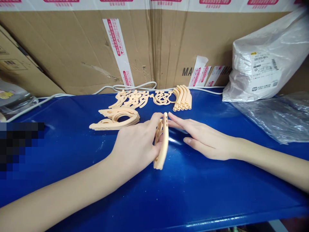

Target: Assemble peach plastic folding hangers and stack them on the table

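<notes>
Our left forearm point(72, 190), foremost; its left hand point(136, 141) gripping a beige piece point(165, 138), upright over the blue bench point(205, 196), presumably so the slotted edge faces us. Our right hand point(207, 137): open, fingers extended beside the piece, contact unclear. Beyond: a beige stack point(130, 120) and curved strips point(183, 96), seemingly grouped by shape.

Left hand point(137, 138) curled in a grip, right hand point(209, 138) outstretched, forearms point(72, 187) bare

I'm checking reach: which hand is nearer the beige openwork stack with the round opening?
Left. The left hand is just in front of the openwork stack; the right hand is farther off, to its right.
</notes>
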{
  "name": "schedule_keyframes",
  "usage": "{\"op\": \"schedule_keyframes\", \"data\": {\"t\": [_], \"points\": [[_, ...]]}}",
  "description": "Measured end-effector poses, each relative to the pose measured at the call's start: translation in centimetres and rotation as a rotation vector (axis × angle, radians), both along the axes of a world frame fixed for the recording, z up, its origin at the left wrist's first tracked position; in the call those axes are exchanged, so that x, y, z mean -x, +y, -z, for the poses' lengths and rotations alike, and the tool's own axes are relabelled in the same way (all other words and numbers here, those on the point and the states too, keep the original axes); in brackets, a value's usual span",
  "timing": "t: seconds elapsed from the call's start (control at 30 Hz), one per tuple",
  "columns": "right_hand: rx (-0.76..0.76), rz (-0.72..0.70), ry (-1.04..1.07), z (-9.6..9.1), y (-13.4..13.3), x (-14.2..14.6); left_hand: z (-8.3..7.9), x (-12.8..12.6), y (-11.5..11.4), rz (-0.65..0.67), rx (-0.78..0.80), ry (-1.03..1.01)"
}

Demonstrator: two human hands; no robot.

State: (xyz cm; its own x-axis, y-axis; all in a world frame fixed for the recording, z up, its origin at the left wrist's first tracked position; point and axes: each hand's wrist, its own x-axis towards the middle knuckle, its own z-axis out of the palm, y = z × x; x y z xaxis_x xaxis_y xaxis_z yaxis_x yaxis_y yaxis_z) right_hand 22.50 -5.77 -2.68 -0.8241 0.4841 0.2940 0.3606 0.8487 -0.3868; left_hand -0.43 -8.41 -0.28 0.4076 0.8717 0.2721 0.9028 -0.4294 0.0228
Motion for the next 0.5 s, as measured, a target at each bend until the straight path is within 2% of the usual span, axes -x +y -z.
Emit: {"op": "schedule_keyframes", "data": {"t": [0.1, 0.27, 0.4, 0.5], "points": [[-0.034, 0.024, -0.033, 0.08, 0.17, 0.35, -0.30, 0.04, -0.01, -0.012, 0.048, 0.016], [-0.158, 0.147, -0.052, -0.12, 0.00, 0.67, -0.48, 0.19, -0.10, -0.012, 0.061, 0.013], [-0.191, 0.152, -0.081, -0.10, 0.14, 0.80, -0.29, 0.39, -0.27, 0.028, -0.039, 0.002], [-0.194, 0.179, -0.060, -0.13, 0.11, 0.97, 0.02, 0.42, -0.46, 0.104, -0.197, -0.006]]}}
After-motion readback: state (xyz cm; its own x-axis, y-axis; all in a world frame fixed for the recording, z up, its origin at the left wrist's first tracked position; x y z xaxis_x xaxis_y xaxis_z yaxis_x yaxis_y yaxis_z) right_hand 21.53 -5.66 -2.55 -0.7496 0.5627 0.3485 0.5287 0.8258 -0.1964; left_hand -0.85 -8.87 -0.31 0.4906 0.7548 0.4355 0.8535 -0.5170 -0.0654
